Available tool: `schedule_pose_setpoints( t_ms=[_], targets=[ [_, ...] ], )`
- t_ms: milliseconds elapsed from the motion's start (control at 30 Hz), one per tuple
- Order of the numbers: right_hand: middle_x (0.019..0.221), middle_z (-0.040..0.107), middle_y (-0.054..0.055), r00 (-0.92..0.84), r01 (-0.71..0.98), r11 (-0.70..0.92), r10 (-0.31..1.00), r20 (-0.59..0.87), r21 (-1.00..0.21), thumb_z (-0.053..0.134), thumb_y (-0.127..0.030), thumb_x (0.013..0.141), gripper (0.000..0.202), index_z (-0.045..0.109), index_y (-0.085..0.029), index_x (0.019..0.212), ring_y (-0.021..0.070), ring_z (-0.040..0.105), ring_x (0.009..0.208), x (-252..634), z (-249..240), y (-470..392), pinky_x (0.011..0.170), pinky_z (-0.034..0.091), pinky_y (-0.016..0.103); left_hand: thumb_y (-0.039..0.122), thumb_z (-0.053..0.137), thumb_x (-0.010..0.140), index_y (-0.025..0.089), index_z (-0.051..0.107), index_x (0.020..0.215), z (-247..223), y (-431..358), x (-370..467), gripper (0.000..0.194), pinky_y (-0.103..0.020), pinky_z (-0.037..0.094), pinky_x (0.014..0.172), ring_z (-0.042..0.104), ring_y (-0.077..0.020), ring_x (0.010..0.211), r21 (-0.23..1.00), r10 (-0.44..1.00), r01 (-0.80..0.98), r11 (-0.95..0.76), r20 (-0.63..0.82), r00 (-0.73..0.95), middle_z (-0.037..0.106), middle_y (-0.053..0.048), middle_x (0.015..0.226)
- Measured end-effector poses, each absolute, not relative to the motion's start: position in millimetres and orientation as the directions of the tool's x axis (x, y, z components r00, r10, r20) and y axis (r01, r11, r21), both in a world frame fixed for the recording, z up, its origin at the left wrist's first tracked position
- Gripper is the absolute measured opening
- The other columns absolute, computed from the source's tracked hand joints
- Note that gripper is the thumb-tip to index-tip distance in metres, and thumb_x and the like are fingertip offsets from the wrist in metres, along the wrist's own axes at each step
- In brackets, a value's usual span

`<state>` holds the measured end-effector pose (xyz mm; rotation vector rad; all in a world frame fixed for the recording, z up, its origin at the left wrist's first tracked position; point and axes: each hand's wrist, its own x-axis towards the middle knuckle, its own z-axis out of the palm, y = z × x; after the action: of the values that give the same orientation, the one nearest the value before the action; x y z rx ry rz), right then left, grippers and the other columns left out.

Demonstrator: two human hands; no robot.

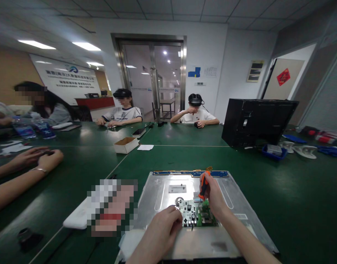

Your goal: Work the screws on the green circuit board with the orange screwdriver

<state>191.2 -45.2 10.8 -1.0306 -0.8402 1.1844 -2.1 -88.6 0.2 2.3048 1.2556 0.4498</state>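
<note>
My right hand is closed round the orange and black handle of a screwdriver. The tool stands tilted, its lower end over a green and white circuit board with several small components on it. At the board's left edge, my left hand has its fingers curled and closed on that edge; the fingertips are partly hidden. Beneath the board lies a large silver metal panel, flat on the green table. Along the panel's far edge runs a narrow blue circuit strip.
On the green table left of the panel lie a white object and a blurred pinkish one. A small open box stands farther back. A black monitor-like housing and blue tray are right. Another person's hands are left.
</note>
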Motion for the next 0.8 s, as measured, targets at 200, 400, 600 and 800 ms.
schedule_pose_setpoints(
  t_ms=[200, 400, 600, 800],
  targets=[
    [0.048, 0.041, -0.008, 0.197, -0.317, 0.076, 0.980, 0.012, -0.945, 0.066, -0.074, 0.068, 0.055, 0.049, -0.022, 0.064, 0.0080, 0.039, 0.037, 190.6, 11.5, -46.3, 0.034, 0.027, 0.019, 0.001, 0.052, 0.085, 0.017, 0.065, 0.084, 3.0, -89.6, -1.8, 0.021, -0.026, 0.041, 0.072, 0.063, -0.0195, 0.086, 0.568, 0.861, 0.699, -0.433, 0.033, 0.507, 0.069, -0.005, 0.095],
    [0.051, 0.043, -0.008, 0.233, -0.321, 0.091, 0.972, 0.015, -0.943, 0.067, -0.073, 0.067, 0.055, 0.049, -0.021, 0.066, 0.0077, 0.041, 0.039, 189.5, 12.6, -46.0, 0.036, 0.034, 0.019, 0.004, 0.053, 0.085, 0.018, 0.065, 0.086, 2.1, -89.1, -2.2, 0.019, -0.027, 0.043, 0.075, 0.063, -0.0198, 0.087, 0.562, 0.864, 0.708, -0.427, 0.022, 0.504, 0.069, -0.005, 0.096],
    [0.057, 0.054, -0.005, 0.200, -0.325, 0.092, 0.979, 0.026, -0.941, 0.068, -0.078, 0.066, 0.060, 0.051, -0.020, 0.069, 0.0086, 0.048, 0.041, 187.9, 15.4, -47.4, 0.034, 0.032, 0.018, 0.004, 0.052, 0.085, 0.018, 0.065, 0.086, 4.6, -90.4, -2.3, 0.019, -0.027, 0.043, 0.075, 0.063, -0.0201, 0.088, 0.540, 0.866, 0.729, -0.421, -0.001, 0.501, 0.069, -0.005, 0.096],
    [0.060, 0.064, -0.003, 0.161, -0.424, 0.088, 0.987, 0.021, -0.902, 0.070, -0.074, 0.070, 0.059, 0.051, -0.022, 0.089, 0.0114, 0.052, 0.040, 189.9, 10.0, -43.1, 0.032, 0.033, 0.018, 0.003, 0.053, 0.085, 0.018, 0.065, 0.087, 2.1, -89.7, -3.2, 0.019, -0.027, 0.042, 0.075, 0.063, -0.0201, 0.088, 0.549, 0.866, 0.719, -0.426, 0.017, 0.500, 0.069, -0.005, 0.095]
  ],
)
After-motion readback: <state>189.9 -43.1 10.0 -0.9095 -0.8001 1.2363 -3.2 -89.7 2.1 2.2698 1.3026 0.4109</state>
